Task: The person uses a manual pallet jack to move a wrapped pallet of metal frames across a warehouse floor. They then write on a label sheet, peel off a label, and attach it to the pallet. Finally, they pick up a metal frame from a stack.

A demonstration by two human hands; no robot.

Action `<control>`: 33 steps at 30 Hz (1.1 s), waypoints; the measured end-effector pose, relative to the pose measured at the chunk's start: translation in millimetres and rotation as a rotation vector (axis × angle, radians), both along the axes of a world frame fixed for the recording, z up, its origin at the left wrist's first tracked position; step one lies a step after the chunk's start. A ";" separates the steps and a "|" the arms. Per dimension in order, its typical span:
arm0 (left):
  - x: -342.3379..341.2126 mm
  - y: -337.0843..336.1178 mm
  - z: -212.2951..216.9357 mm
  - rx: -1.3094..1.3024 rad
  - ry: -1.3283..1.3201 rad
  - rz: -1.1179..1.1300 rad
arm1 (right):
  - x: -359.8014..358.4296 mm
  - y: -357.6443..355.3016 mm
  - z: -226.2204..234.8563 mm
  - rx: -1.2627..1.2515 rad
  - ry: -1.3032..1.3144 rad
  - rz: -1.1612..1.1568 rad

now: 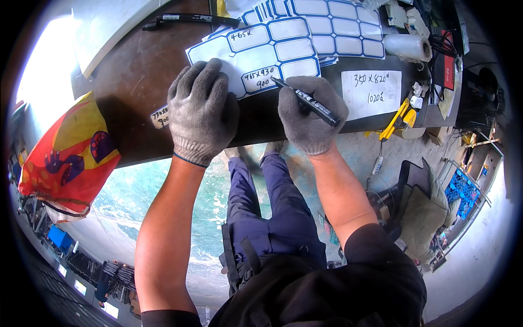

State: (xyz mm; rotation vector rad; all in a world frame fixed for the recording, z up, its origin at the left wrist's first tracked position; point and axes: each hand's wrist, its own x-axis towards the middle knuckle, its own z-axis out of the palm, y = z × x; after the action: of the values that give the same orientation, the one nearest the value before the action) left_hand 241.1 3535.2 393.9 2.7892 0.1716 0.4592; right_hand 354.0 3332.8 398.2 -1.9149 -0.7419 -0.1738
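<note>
The right hand (313, 115), in a grey knit glove, gripped a black marker (318, 110) between thumb and fingers, its tip at the edge of a handwritten cell on a label sheet (297, 48). Pale printed lettering ran along the marker's barrel. The sheet lay on the dark bench (261, 117), ahead of and between the 2 hands; it was white with blue-bordered cells, and 2 of them bore black handwritten figures. The left hand (201, 106), gloved alike, lay palm down over the sheet's near left corner, fingers close together. A small slip (159, 117) with handwritten figures showed at its left edge, partly hidden.

To the right of the right hand lay a white paper (371, 98) with 2 handwritten lines, and beyond that a yellow cutter (395, 121). Farther ahead of the right hand were more label sheets (348, 27) and a roll of clear film (407, 48). A 2nd black marker (190, 18) lay ahead of the left hand, and a red and yellow bag (71, 158) hung well to its left.
</note>
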 end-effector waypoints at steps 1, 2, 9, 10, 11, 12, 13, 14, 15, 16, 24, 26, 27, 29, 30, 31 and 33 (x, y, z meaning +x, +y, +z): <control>-0.1 0.2 0.7 -0.001 0.001 0.000 | -0.3 -0.5 0.4 -0.011 0.002 0.000; -0.3 0.0 1.1 -0.003 0.002 -0.001 | -0.7 -1.0 1.2 -0.023 0.003 -0.001; -0.8 -0.9 -0.5 0.004 0.001 0.001 | -1.9 0.2 1.5 0.022 0.018 -0.051; 0.0 -0.7 0.3 0.001 0.000 0.001 | -0.2 -1.0 0.1 0.026 -0.002 -0.025; 0.5 -0.7 0.7 -0.001 -0.001 0.001 | 2.9 -3.2 -2.9 0.029 -0.022 0.001; 0.5 -1.3 0.5 -0.001 0.000 0.002 | 4.5 -6.2 -5.6 0.033 -0.042 0.028; 0.6 -1.2 0.4 0.001 -0.001 0.003 | 2.9 -10.8 -9.6 0.096 0.085 0.007; 0.7 -0.9 0.3 0.004 -0.001 0.004 | -0.6 -15.9 -14.0 0.159 0.213 -0.013; 0.4 -0.5 0.6 0.002 0.001 0.007 | -3.0 -19.3 -16.9 0.221 0.340 -0.033; 0.9 -1.2 1.1 0.000 0.001 0.009 | -3.3 -18.2 -14.1 0.308 0.406 -0.052; 2.1 1.4 5.9 -0.029 -0.042 -0.003 | -2.7 -0.5 -6.4 0.357 0.333 -0.177; 2.6 1.2 6.5 -0.045 -0.057 -0.003 | -1.3 9.8 1.7 0.314 0.255 -0.195; 3.2 1.6 7.9 -0.050 -0.065 -0.001 | 1.6 17.8 6.6 0.306 0.263 -0.205; 2.1 0.9 9.7 -0.067 -0.065 0.003 | 22.1 37.2 19.6 0.166 -0.035 -0.120; 2.8 1.3 7.2 -0.074 -0.063 0.005 | 34.6 49.3 26.5 0.098 -0.182 -0.080; 3.9 2.4 6.0 -0.075 -0.087 -0.006 | 42.1 63.6 41.7 0.044 -0.192 -0.030; 5.4 2.2 10.0 -0.096 -0.098 -0.014 | 55.7 89.7 56.4 -0.008 -0.280 0.057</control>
State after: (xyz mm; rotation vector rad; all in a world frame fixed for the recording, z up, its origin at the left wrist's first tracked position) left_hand 246.5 3537.4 403.9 2.6664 0.1479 0.5671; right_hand 409.7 3422.5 454.6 -1.8953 -0.9834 -0.4097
